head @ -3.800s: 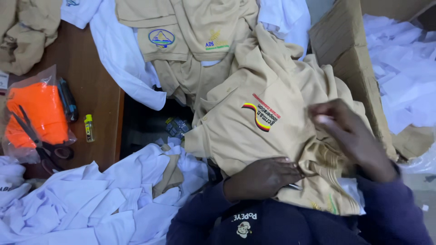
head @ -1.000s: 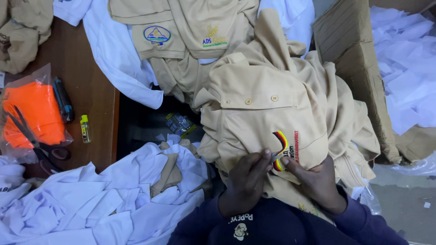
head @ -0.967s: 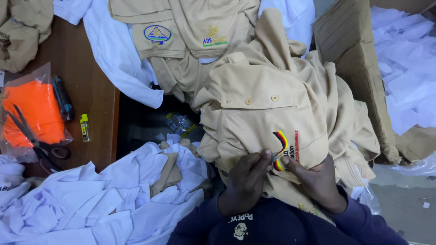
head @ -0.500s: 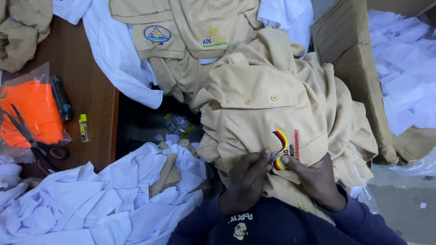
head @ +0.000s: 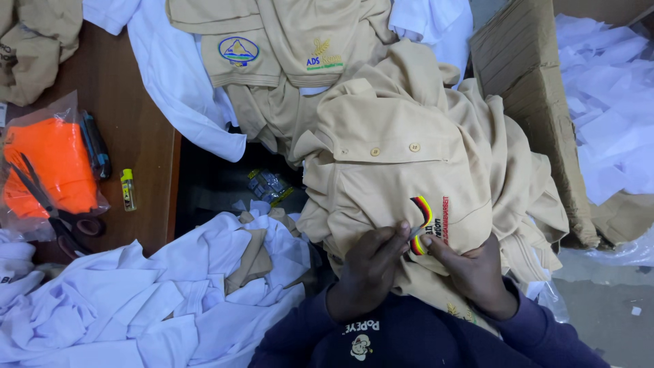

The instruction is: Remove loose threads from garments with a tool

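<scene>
A beige polo shirt [head: 402, 170] lies bunched on my lap, collar and buttons facing up, with a striped red, yellow and black emblem [head: 421, 219] on its chest. My left hand [head: 368, 269] pinches the cloth at the emblem's left edge. From the right, the fingers of my right hand [head: 470, 269] grip the same spot, fingertips almost meeting the left thumb. More beige shirts [head: 286, 48] with printed chest badges are piled above.
White garments [head: 136, 300] heap at lower left. On a brown wooden table [head: 129, 129] sit an orange item in a clear bag [head: 51, 163], scissors [head: 48, 211] and a small yellow lighter [head: 127, 189]. At right stand a cardboard box [head: 538, 116] and white scraps [head: 606, 95].
The shirt was turned so its collar faces up and the emblem moved toward my body. Both hands came together on the emblem and have barely moved in the last second.
</scene>
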